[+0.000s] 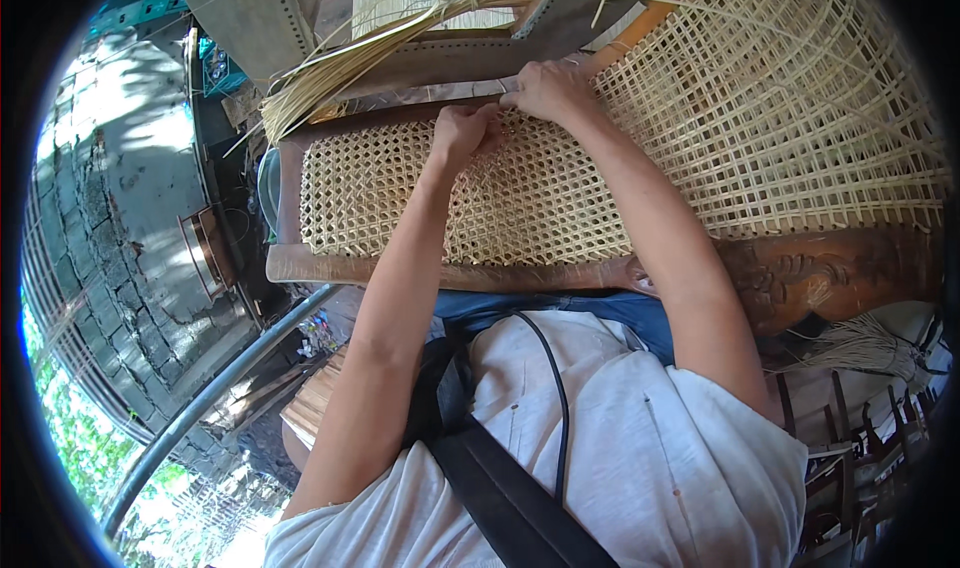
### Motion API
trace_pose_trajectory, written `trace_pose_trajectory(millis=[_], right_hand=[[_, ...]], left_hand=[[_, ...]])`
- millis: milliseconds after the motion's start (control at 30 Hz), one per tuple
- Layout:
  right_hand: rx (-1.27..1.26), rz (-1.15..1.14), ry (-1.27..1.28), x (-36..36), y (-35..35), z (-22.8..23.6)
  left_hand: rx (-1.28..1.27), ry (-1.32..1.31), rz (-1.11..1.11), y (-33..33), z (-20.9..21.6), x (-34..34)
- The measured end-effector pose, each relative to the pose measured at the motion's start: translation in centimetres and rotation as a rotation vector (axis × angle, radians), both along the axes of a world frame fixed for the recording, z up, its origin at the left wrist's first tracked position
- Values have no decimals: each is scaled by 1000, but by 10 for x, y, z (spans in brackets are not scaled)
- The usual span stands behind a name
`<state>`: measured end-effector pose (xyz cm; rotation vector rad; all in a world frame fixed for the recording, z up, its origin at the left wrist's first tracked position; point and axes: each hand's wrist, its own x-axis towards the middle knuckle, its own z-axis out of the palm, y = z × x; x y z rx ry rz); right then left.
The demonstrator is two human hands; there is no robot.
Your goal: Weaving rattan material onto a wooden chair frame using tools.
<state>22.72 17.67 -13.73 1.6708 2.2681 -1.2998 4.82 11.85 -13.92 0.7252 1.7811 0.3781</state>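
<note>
A chair with a carved brown wooden frame (480, 274) lies across in front of me, its seat filled with woven cane webbing (375, 196) in an open pattern of small holes. My left hand (464, 134) is closed, fingertips together, over the webbing close to the far rail. Just right of it, my right hand (552, 92) rests at that rail with its fingers curled down. Whatever the fingertips of either hand pinch is too small or hidden to name. More cane weave (790, 98), with wider gaps, fans out to the right.
A bundle of loose cane strands (350, 73) lies beyond the far rail, beside another wooden frame with a row of small holes (250, 13). A metal pipe (215, 393) slants at the left. More cane strands (865, 348) hang at the lower right.
</note>
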Motion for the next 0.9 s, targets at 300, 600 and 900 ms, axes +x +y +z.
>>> trace_pose_trajectory(millis=[300,600,900], right_hand=[[-29,140,-75,-23,-9,1],[-185,8,40,-15,-15,-35],[-196,17,71,-11,-14,-27]], left_hand=[[124,270,-93,-6,-13,-4],[171,343,-119,-6,-7,-3],[108,468,-238,-1,8,11]])
